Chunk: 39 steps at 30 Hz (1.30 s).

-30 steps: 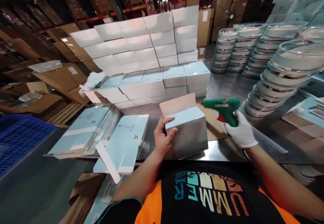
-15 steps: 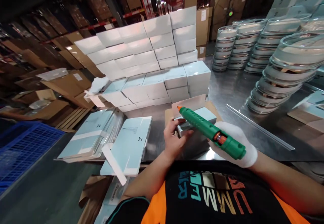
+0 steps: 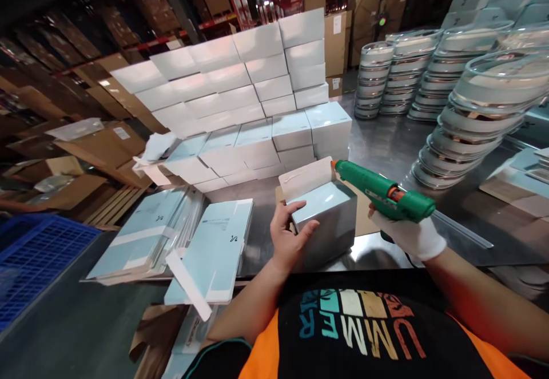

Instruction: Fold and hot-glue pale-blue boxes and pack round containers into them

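My left hand grips the left end of a pale blue box, fingers on its top and thumb on the near side. The box's white flap stands raised at the back, with a thin line of glue visible near its left part. In a white glove, my right hand is closed around a green hot glue gun. Its orange nozzle points left, close to the flap's right end. Under the box lies a piece of brown cardboard.
Behind stands a wall of stacked white boxes. Flat blue cartons lie to the left, beyond them a blue crate. Stacks of clear-lidded round containers rise on the right, near a clear strip on the metal table.
The glue gun has moved right and away from above the box, its nozzle now at the flap's right end. A glue line shows on the flap. My left hand keeps its hold.
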Available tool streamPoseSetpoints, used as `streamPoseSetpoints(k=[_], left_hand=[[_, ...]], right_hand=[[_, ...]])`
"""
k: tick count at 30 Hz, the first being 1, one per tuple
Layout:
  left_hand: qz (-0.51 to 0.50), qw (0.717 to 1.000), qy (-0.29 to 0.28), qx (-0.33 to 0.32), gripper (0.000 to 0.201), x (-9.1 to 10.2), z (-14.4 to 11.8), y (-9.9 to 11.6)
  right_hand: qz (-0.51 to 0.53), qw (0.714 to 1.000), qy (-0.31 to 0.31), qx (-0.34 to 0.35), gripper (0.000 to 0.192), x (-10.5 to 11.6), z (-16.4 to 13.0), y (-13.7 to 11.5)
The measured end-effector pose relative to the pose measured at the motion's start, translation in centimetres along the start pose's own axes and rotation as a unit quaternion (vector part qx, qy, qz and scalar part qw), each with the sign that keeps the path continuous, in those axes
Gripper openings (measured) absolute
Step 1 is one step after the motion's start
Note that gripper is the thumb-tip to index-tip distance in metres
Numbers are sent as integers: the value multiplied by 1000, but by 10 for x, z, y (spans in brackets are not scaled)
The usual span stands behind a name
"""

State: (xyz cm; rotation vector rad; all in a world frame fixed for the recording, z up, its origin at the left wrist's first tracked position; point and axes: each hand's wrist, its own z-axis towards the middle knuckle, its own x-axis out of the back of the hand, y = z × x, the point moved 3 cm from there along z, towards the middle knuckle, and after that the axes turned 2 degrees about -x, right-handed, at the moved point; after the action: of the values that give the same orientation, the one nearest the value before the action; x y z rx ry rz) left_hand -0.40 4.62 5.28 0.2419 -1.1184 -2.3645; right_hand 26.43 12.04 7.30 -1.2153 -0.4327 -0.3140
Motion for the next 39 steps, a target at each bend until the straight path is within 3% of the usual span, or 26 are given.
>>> streamPoseSetpoints(k=[2,5,7,9,11,13,15,17,20,23,26,28,31,34,37,39], left_hand=[[5,1000,9,11,56,2,1,0],[-3,999,18,39,62,6,3,-3],[-17,997,24,65,64,9,3,-7],[-25,995,31,90,66,12,4,-13],[-30,993,35,105,66,14,4,-18],[-38,992,32,114,66,15,5,-21],[-47,992,25,114,65,13,7,-22],[-54,993,19,100,64,9,9,-20],[-56,996,7,62,63,1,12,-17],[-52,997,-26,45,66,-1,15,-16],[-27,997,-61,40,69,1,16,-20],[-12,998,-63,22,68,2,17,-23],[-48,999,-10,-4,61,1,16,-25],[-130,991,22,-28,56,0,17,-24],[-112,989,-58,-80,43,2,22,-16],[-69,985,-123,-99,42,4,25,-12]], right_hand=[[88,993,-28,-70,37,0,5,6],[249,936,-99,-230,53,-8,15,25],[269,913,-130,-278,58,-13,24,41],[184,945,-95,-255,59,-11,35,58],[63,975,-19,-211,53,-4,42,70],[-19,984,44,-171,46,3,44,70],[-25,988,58,-143,40,2,42,57],[35,995,32,-92,39,-9,39,31],[177,981,-72,-16,47,-36,39,-14],[214,968,-129,-18,43,-59,40,-36],[212,971,-105,-29,39,-64,42,-33],[211,972,-107,1,41,-62,42,-28],[189,969,-131,86,61,-54,41,-21],[155,967,-138,148,49,-44,35,-17],[134,951,-192,200,24,-40,26,-21],[126,939,-227,226,17,-39,22,-26]])
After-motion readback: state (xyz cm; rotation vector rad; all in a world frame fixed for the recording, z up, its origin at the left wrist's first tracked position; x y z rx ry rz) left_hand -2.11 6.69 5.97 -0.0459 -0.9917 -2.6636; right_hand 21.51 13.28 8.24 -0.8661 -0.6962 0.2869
